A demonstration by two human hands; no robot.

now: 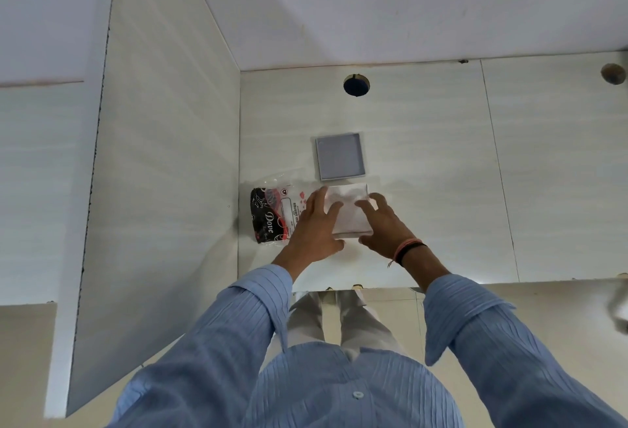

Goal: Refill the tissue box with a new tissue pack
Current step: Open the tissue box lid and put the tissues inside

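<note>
A white stack of tissues (350,210) lies on the pale tiled counter (441,189), close to the left wall. My left hand (314,227) rests on its left side with fingers spread over the top. My right hand (382,225) presses on its right side, thumb at the near edge. Both hands hold the stack between them. Just left of it lies the torn wrapper (272,215), black and red with clear plastic, printed "Dove". Beyond the stack sits a grey square tissue box (341,156), a shallow tray seen from above.
A side wall (163,155) stands close on the left of the counter. A round dark hole (355,85) is cut in the counter further back, and another round fitting (613,74) sits at the far right. The counter's near edge (475,283) runs just under my wrists.
</note>
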